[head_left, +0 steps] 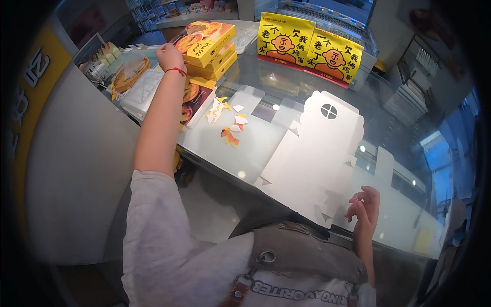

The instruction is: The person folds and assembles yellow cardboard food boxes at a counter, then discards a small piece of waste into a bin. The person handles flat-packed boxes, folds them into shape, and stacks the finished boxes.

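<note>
My left hand, a red cord at its wrist, is closed on the left edge of the top yellow food box in a stack at the far left. Its fingertips are partly hidden. Below lie more yellow boxes and a dark red printed box. A flat white box blank with die-cut tabs and a round four-part cutout lies unfolded on the glass counter. By its near right corner my right hand hovers with bent, parted fingers and nothing in it.
Small torn card scraps lie between the stack and the blank. Two yellow cartoon-printed bags stand at the back. A wicker basket and a clear plastic tray sit left of my arm. The glass counter has its front edge near my apron.
</note>
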`<state>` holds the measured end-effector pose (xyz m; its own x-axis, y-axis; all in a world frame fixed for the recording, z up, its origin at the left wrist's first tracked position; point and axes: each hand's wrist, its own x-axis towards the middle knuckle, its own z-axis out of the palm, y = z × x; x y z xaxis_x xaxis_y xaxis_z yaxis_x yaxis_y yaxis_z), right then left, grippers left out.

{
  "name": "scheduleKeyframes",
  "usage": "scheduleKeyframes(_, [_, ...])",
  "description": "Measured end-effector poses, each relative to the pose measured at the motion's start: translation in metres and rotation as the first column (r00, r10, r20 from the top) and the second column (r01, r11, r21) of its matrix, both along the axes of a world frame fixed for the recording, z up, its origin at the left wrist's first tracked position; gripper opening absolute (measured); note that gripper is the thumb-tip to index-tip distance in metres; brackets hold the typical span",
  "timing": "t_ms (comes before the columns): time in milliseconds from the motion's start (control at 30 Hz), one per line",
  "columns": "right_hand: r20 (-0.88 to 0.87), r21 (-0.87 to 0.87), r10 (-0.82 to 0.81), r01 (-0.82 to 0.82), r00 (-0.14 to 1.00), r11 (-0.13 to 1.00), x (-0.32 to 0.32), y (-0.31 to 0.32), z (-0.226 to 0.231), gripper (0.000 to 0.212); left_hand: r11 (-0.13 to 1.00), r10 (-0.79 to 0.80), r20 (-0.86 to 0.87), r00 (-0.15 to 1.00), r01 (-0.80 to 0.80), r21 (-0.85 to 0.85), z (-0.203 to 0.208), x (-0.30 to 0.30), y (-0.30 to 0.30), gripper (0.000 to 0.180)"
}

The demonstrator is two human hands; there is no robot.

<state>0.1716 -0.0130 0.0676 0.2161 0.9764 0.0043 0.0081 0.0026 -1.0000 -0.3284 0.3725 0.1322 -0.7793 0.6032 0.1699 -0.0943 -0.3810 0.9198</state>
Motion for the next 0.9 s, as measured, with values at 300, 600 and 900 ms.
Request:
scheduleKeyframes(300, [0.044,-0.063,-0.194,0.196,0.98,0.979,0.018,-0.023,-0.023,0.029,0.868,-0.018,-0.639,0.769,-0.305,-0.392,-0.033,-0.041,0.084,0.035])
scheduleKeyframes(600, [0.181,-0.013,-0.207,0.212,0.962,0.977,0.026,-0.008,-0.019,0.022,0.647,-0.044,-0.861,0.507,-0.642,-0.411,-0.026,-0.046,0.074,0.049])
scheduleKeyframes(900, [0.231,-0.008,-0.202,0.21,0.952,0.978,0.023,-0.003,-0.019,0.022,0.947,-0.18,-0.97,-0.163,-0.296,-0.126,0.018,-0.022,0.083,0.048])
